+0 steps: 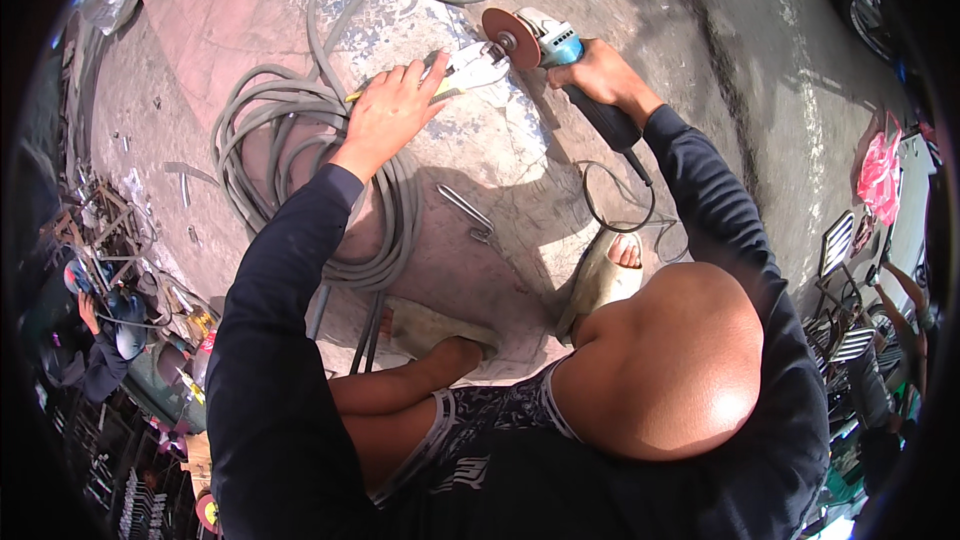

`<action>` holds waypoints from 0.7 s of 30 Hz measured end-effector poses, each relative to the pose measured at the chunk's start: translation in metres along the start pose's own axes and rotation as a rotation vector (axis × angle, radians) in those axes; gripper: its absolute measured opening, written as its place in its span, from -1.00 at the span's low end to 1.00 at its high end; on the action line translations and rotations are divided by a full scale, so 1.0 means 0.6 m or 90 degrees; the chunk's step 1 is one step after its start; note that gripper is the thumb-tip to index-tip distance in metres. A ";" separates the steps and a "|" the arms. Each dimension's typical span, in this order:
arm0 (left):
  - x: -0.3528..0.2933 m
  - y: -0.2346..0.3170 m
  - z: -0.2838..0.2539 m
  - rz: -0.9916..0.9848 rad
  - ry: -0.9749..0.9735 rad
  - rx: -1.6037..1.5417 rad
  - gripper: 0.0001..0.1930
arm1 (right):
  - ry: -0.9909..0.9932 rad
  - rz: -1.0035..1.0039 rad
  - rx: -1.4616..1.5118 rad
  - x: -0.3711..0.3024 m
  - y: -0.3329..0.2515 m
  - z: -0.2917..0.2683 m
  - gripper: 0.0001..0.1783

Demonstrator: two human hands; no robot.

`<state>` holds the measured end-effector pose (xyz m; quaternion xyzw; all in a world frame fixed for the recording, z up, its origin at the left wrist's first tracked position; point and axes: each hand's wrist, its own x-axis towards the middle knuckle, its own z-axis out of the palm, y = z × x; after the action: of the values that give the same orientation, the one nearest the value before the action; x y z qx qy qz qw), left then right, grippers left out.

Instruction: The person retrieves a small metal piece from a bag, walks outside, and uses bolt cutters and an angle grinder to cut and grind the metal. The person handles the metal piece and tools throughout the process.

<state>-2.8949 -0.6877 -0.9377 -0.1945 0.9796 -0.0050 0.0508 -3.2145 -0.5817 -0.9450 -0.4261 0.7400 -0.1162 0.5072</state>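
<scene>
My right hand (602,77) is wrapped round the body of an angle grinder (562,44), teal with a silver head. Its reddish-brown disc (511,38) stands on edge, close to a small dark metal piece (495,52). My left hand (395,108) presses down over yellow-handled pliers (446,89), fingers stretched along them. The pliers' bright head points at the disc and seems to hold the dark piece; glare hides the jaws. A black cord (640,172) runs from the grinder's rear toward my right foot.
A coiled grey cable (262,135) lies by my left forearm, looping away at the top. A slim metal piece (465,208) rests on the concrete between my feet. A pink bag (879,178), metal racks and a wheel (868,20) stand right. Another person's hand (88,312) shows far left.
</scene>
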 end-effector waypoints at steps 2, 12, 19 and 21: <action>-0.001 0.000 0.001 -0.001 -0.003 0.006 -0.26 | -0.005 -0.002 0.004 0.003 -0.002 -0.001 -0.39; 0.007 0.005 0.004 -0.009 -0.008 0.028 -0.25 | 0.016 0.004 -0.012 0.013 0.018 -0.001 -0.35; 0.006 0.005 0.008 -0.003 0.015 0.032 -0.24 | -0.005 0.004 0.006 -0.001 0.042 -0.001 -0.35; 0.005 0.005 0.009 -0.001 0.025 0.032 -0.24 | 0.003 -0.001 0.010 0.001 0.042 0.002 -0.38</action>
<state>-2.8985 -0.6860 -0.9436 -0.1937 0.9798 -0.0335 0.0364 -3.2263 -0.5667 -0.9611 -0.4224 0.7401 -0.1229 0.5087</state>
